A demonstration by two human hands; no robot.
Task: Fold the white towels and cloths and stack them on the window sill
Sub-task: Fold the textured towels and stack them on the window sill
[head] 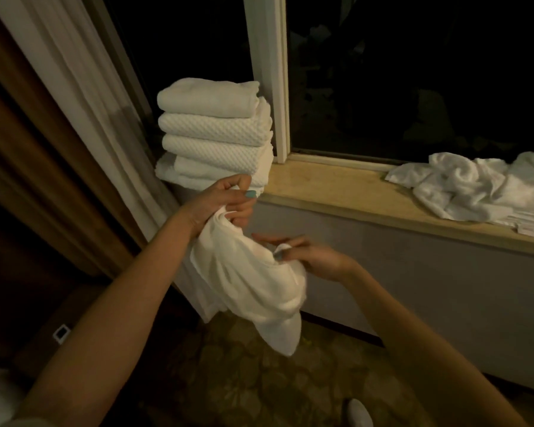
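Now my left hand (228, 198) grips and right hand (309, 257) pinches the cloth (247, 285), which hangs down between them; the stack (213, 131) is just beyond my left.

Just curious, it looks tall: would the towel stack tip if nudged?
Probably soft and yielding: the stack is several thick folded layers. It may lean rather than topple, since the window frame stands close beside it. Uneven lower layers might slide.
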